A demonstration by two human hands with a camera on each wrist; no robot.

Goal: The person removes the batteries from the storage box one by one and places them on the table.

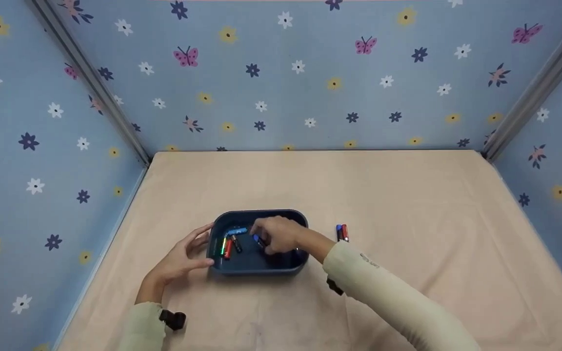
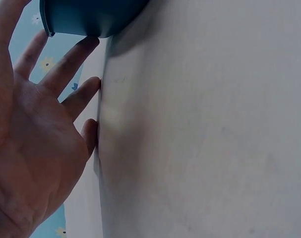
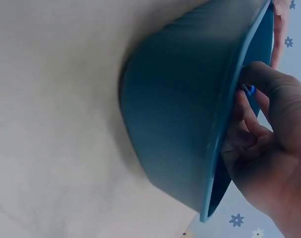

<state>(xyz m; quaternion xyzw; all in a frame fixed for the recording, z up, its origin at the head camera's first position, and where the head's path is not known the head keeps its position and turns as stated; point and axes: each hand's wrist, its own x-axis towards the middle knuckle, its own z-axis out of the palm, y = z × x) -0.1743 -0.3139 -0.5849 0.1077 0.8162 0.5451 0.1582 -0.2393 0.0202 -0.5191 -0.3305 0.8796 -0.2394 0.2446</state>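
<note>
Right hand (image 1: 282, 235) pinched a blue-capped marker (image 1: 260, 241) inside the tub (image 1: 261, 271); left hand (image 1: 181, 258), fingers spread, just touched its left end, so a bump might've skidded it.

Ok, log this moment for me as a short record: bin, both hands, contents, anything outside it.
Bin: dark blue bin, upright on the cloth-covered table
Left hand: left hand touching the bin's left side, fingers spread
Right hand: right hand inside the bin, pinching a blue-ended marker
Loose inside: at least a blue piece, green piece, red piece and dark piece
Outside, right: two markers, one blue-ended, one red
Hidden: bin interior behind the right hand
</note>
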